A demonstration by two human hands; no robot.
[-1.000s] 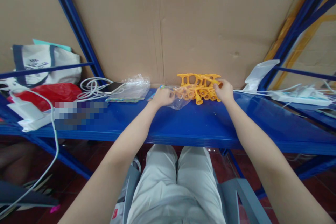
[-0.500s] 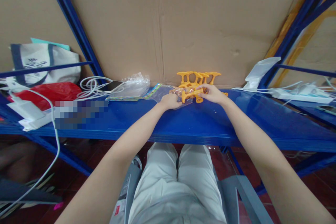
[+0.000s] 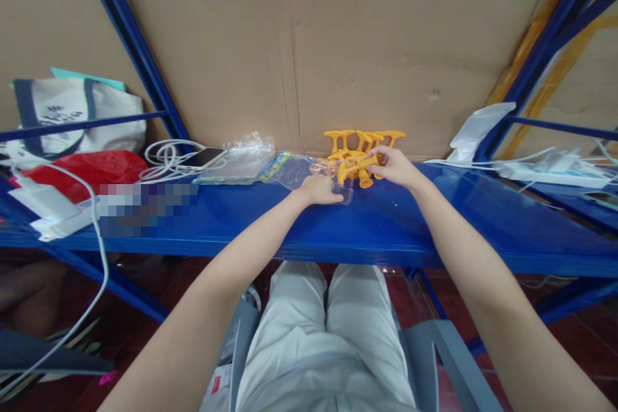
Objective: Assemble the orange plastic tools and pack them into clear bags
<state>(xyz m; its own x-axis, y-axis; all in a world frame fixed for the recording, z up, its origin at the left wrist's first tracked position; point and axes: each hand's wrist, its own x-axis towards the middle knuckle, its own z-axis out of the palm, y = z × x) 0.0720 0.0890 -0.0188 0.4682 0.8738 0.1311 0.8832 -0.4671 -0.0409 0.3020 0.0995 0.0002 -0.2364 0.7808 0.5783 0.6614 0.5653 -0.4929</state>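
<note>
On the blue shelf [image 3: 367,225], my left hand [image 3: 319,189] is closed on the mouth of a clear plastic bag [image 3: 295,171] with a colourful header strip. My right hand [image 3: 396,166] pinches an orange plastic piece [image 3: 356,167] with a flared end, holding it at the bag's opening. Behind it, several more orange pieces [image 3: 363,139] stand against the cardboard wall [image 3: 299,51].
To the left lie another crumpled clear bag [image 3: 246,153], a phone [image 3: 207,158], coiled white cables [image 3: 167,158], a red bag [image 3: 91,167] and a white tote [image 3: 72,112]. White cables and a power strip [image 3: 545,170] lie at right. Blue rack posts flank the shelf.
My right hand took one orange piece from the pile and brought it left to the bag's mouth. My left hand slid nearer and pulled the bag along the shelf.
</note>
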